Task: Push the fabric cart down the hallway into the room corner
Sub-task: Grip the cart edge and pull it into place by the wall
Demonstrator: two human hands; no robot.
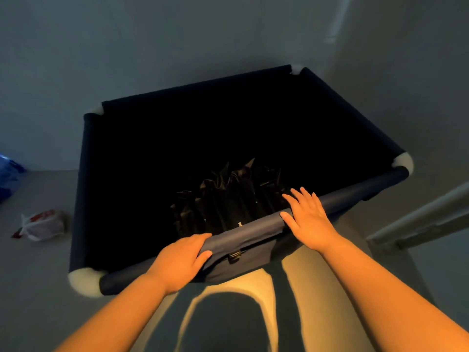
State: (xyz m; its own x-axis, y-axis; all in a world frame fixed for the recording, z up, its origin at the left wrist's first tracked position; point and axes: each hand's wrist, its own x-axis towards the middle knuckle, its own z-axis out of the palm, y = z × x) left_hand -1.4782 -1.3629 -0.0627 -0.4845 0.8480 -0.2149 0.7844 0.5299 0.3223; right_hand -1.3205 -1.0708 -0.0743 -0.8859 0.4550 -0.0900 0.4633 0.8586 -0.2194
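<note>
Cart [86, 174] holds crumpled dark fabric [228, 199] (both hands on rim).

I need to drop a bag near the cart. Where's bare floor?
Bare floor lies left of the fabric cart, between it and the tied plastic bag. The right side is tight against the white rails. Ahead, the walls close in.
</note>
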